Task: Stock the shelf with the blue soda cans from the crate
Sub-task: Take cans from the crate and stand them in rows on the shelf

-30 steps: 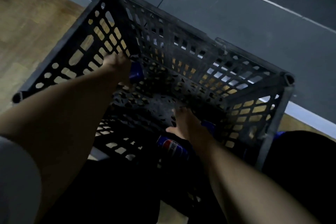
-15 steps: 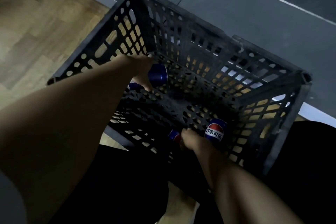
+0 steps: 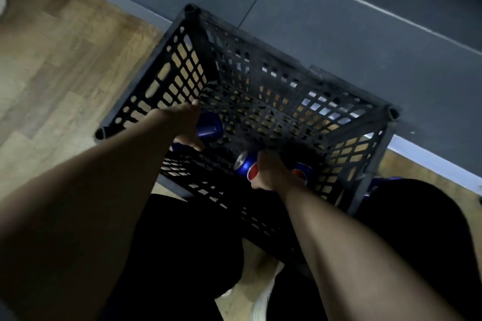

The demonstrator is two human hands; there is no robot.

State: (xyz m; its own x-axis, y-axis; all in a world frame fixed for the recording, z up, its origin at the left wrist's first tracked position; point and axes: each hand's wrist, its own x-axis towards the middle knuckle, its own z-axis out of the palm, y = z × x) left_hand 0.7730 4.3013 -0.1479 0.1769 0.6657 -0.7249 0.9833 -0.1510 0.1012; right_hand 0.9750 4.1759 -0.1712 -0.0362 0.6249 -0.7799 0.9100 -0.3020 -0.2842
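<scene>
I am looking down into one black lattice crate [image 3: 182, 65] that is sitting on a wood floor [image 3: 60, 55], its far side against a grey shelf base [image 3: 339, 34]. Both of the person's hands are reaching inside it. The left hand [image 3: 186, 125] is gripping one blue can [image 3: 210, 126] near the crate's left wall — thumb curled under it, the other fingers hidden behind the can, so I cannot tell how they are lying. A sliver of blue is showing just below that hand (possibly a second can, I cannot tell). The right hand [image 3: 271, 171] is wrapping around two cans at the near side of the crate: one lying tilted with its silver top [image 3: 241, 160] pointing up-left and a red-and-blue mark facing me, and another can [image 3: 302, 173] on the far side of the fingers, its logo showing. The fingers are curling down between and over them; their tips are out of my sight. So I am counting three cans for certain, all still inside the crate. A bit more blue [image 3: 378, 181] is peeking out past the crate's right corner — too little to identify. Dark clothing is filling the lower frame, with one pale shoe [image 3: 263, 300] below.
</scene>
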